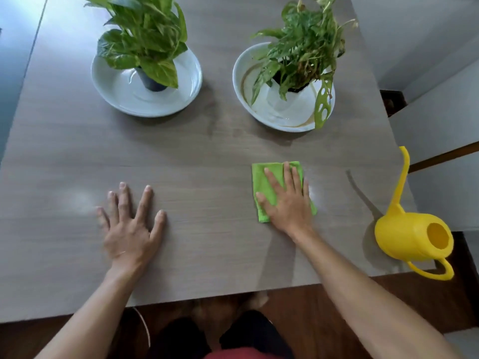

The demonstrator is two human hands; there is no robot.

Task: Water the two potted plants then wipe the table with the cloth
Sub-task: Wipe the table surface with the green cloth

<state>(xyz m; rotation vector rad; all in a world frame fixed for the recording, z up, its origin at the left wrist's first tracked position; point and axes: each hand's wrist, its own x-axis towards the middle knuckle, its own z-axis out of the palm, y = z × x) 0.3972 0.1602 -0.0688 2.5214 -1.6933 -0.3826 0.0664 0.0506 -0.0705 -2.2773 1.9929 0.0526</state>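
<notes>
The green cloth (269, 187), folded into a rough rectangle, lies flat on the grey wood-grain table (207, 156) at the right of the near half, and the right hand (287, 200) is pressed down on top of it, palm flat and fingers spread, grasping nothing but covering most of the cloth's right side so that only its left strip, top edge and a near corner show. The left hand (132, 226) rests flat on the bare tabletop well to the left of the cloth, fingers splayed and released, touching nothing but the table. Both bare forearms reach in from the near edge. Beyond the hands, toward the far side, stand the two potted plants, each in a white dish: the left plant (145, 35), with broad variegated leaves, sits in a dark pot (151, 81) inside the left dish (124, 99), and the right plant (303, 47), with thinner holed leaves, sits in the right dish (272, 117), which shows a brownish ring inside its rim. One holed leaf hangs over that dish's near edge. A yellow watering can (407, 237) stands at the table's right edge, near its front corner, its long spout pointing up and away, its handle jutting past the edge. Below the table lies dark wooden floor (324, 307).
</notes>
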